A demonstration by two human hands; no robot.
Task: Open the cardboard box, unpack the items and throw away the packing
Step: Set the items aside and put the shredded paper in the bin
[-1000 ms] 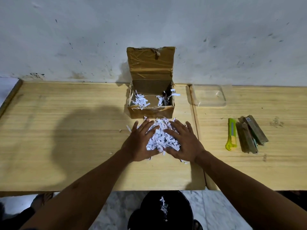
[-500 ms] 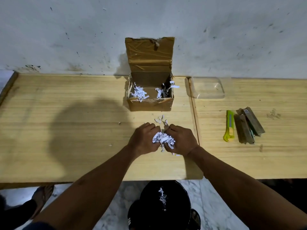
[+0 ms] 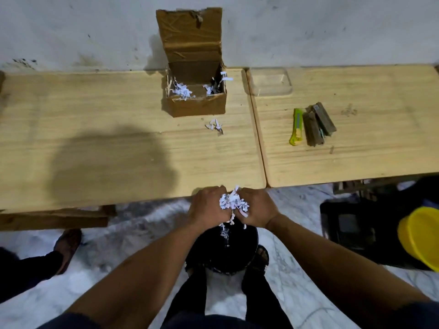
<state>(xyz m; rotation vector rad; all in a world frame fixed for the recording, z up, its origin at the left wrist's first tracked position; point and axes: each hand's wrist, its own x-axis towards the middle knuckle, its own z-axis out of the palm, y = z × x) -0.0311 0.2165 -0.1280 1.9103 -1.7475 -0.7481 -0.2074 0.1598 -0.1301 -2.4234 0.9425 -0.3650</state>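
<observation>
A: Where is the packing sitting right now?

B: Most of it is bunched as a wad of shredded paper (image 3: 234, 202) between the two hands, just past the near edge of the bench (image 3: 118, 138) and above the black bin (image 3: 247, 243) on the floor. The left hand (image 3: 207, 206) is clenching one side of the wad and the right hand (image 3: 257, 207) is clenching the other, so both grips are grasping the paper.

A: Is any of it getting away?

B: A few strips are dangling below the hands over the bin's mouth. I judge they are landing inside, though I cannot tell for certain.

A: What could go wrong from here?

B: The bin is looking narrow beside the wad. If the hands are opening while sitting off-centre, light strips are likely to be drifting onto the floor (image 3: 107, 233) around the feet.

A: And further out?

B: A small tuft of loose scraps (image 3: 214, 125) is lying on the bench in front of the cardboard box (image 3: 197, 106), and more shreds are clinging inside the open box. Those are easy to be overlooking, leaving the job half done.

A: The unpacked things?

B: The yellow cutter (image 3: 297, 128) and the dark blocks (image 3: 318, 125) are resting well apart on the right-hand bench, near a clear lid (image 3: 269, 81).
</observation>
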